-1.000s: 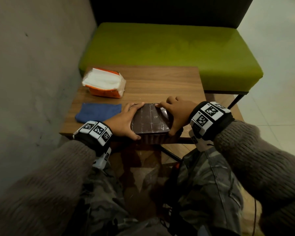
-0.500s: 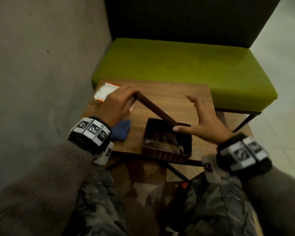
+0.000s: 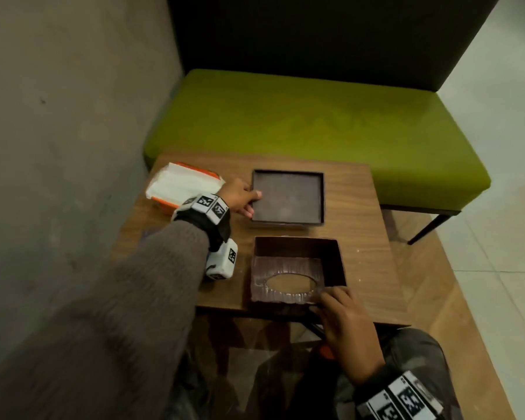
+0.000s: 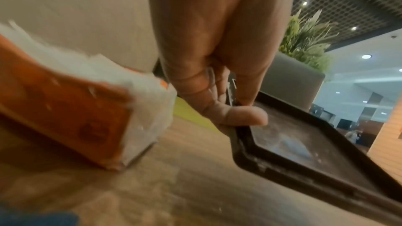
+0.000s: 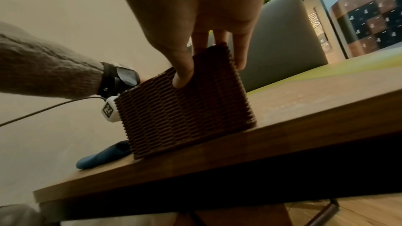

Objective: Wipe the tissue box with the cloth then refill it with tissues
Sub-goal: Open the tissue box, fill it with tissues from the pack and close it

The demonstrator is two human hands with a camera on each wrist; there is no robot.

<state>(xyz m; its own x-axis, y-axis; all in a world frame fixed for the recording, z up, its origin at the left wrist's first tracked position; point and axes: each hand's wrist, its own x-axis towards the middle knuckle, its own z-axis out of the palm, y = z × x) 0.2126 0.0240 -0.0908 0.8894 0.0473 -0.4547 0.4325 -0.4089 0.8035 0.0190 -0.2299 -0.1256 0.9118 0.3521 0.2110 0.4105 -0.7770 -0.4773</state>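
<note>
The dark brown tissue box (image 3: pixel 334 262) stands open at the table's near edge, its oval slot facing down; its ribbed wall (image 5: pixel 185 109) fills the right wrist view. My right hand (image 3: pixel 331 301) grips its near right corner, thumb on the outer wall (image 5: pixel 182 75) and fingers over the rim. The box's flat lid (image 3: pixel 287 197) lies farther back on the table. My left hand (image 3: pixel 252 201) pinches the lid's left edge (image 4: pixel 304 145), thumb on top. The orange tissue pack (image 3: pixel 182 184) sits left of the lid. The blue cloth (image 5: pixel 104 155) lies left of the box, hidden under my left arm in the head view.
The small wooden table (image 3: pixel 364 225) stands against a grey wall (image 3: pixel 58 131) on the left. A green bench (image 3: pixel 315 128) runs right behind it. Bare tabletop shows to the right of box and lid.
My left hand lifted the lid off the box, carried it away from me and laid it flat at the back. My right hand came back to the box's near right corner.
</note>
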